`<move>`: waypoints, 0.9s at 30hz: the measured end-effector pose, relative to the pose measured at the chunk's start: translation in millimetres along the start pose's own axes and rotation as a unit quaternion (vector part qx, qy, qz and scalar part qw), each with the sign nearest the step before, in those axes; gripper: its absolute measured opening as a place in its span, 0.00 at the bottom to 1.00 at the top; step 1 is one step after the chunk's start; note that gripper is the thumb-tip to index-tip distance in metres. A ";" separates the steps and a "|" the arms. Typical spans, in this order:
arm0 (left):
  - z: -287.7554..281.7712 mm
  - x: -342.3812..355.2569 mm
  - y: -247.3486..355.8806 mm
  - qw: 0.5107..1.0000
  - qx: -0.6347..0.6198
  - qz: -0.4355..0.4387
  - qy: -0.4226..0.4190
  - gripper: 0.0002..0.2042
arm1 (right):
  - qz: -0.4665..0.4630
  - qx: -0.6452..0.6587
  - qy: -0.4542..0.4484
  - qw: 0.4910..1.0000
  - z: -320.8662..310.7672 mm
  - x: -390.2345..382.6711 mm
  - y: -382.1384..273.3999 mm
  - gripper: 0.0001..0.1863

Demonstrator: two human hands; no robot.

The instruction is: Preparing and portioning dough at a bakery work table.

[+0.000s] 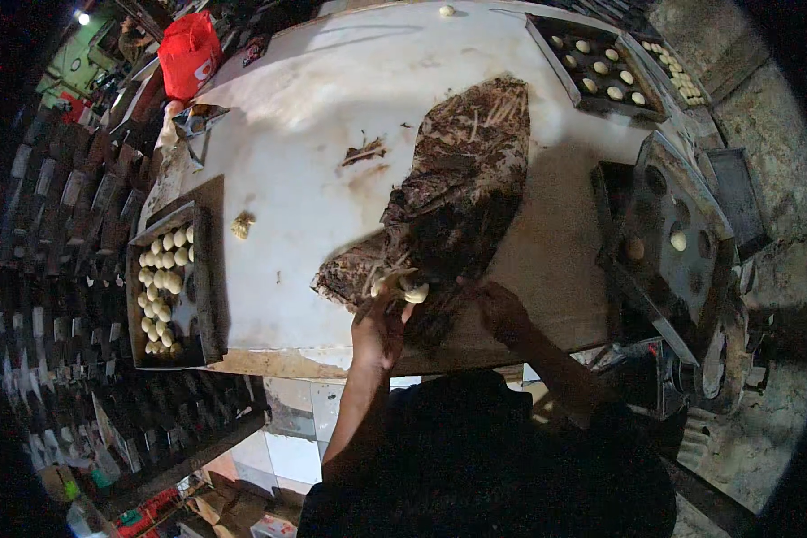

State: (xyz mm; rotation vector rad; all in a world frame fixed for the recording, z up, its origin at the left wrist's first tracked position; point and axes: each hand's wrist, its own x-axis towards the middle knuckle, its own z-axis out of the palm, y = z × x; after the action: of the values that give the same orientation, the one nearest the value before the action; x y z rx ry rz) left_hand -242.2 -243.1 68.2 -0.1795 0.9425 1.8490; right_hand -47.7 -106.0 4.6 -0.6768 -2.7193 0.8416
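Note:
A long mound of dark brown, fibrous, sticky-looking stuff (pixel 462 179) with pale streaks lies across the middle of the white table. At its near end my left hand (pixel 381 330) is closed around a small pale dough piece (pixel 415 293), part of which shows at the fingertips. My right hand (pixel 502 314) is just right of the mound's near end, its fingers pointing toward it. Shadow and blur there hide whether those fingers hold anything. A dark brown scrap (pixel 364 152) lies left of the mound.
A deep tray (pixel 208 296) of pale dough balls stands at the left edge. Another tray (pixel 576 94) of balls sits far right. Nearer right, a tilted tray (pixel 646 260) holds one pale ball (pixel 678 240). A red bag (pixel 189 56) rests at the far left.

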 end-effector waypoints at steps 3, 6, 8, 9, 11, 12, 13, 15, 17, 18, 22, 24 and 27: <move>-1.2 -13.0 6.5 0.998 0.018 0.053 0.035 0.14 | 0.061 -0.060 -0.007 0.996 1.9 -15.7 15.5 0.17; -2.9 -30.0 15.7 0.997 0.046 0.064 0.002 0.17 | -0.092 -0.193 0.150 0.965 -12.7 5.8 -28.4 0.13; -4.3 -47.3 17.0 0.996 0.056 0.061 -0.007 0.17 | -0.091 0.076 0.168 0.979 -8.9 17.3 -75.0 0.11; 2.3 -61.2 17.4 0.996 0.045 0.069 -0.011 0.17 | -0.079 0.340 0.167 0.922 -5.9 22.2 -99.5 0.10; -8.6 -77.1 15.3 0.995 0.018 0.087 -0.044 0.17 | 0.037 0.635 0.119 0.762 5.3 21.8 -136.1 0.08; -7.5 -90.9 20.0 0.995 -0.015 0.085 -0.047 0.17 | 0.060 0.672 0.123 0.728 9.9 22.2 -149.1 0.08; -17.7 -102.7 19.3 0.991 0.023 0.131 -0.030 0.18 | 0.103 0.689 0.147 0.702 10.1 22.2 -173.9 0.09; -41.5 -123.1 13.0 0.885 0.325 0.332 -0.026 0.28 | 0.006 0.516 0.184 0.837 14.5 13.0 -218.3 0.12; -58.0 -155.7 16.4 0.736 0.521 0.432 -0.034 0.32 | -0.137 0.256 0.203 0.935 -8.8 -3.8 -268.6 0.15; -58.3 -177.5 20.3 0.751 0.509 0.416 -0.066 0.32 | -0.180 0.160 0.206 0.948 -12.2 -11.9 -286.0 0.17; -81.3 -243.8 35.7 0.822 0.327 0.465 -0.024 0.31 | -0.277 0.125 0.261 0.917 7.5 -38.9 -338.6 0.09; -101.6 -269.4 43.2 0.925 0.030 0.367 -0.096 0.34 | -0.335 0.147 0.207 0.907 1.3 -55.9 -363.1 0.09; -146.7 -288.6 52.9 0.868 0.159 0.462 -0.096 0.25 | -0.283 0.208 0.101 0.931 1.3 -76.6 -388.8 0.11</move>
State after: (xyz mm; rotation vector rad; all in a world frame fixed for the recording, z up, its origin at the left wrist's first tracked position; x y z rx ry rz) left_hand -189.1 -558.2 142.2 0.7802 1.2948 2.4440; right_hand -122.7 -428.0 223.1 0.1085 -2.2426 1.0625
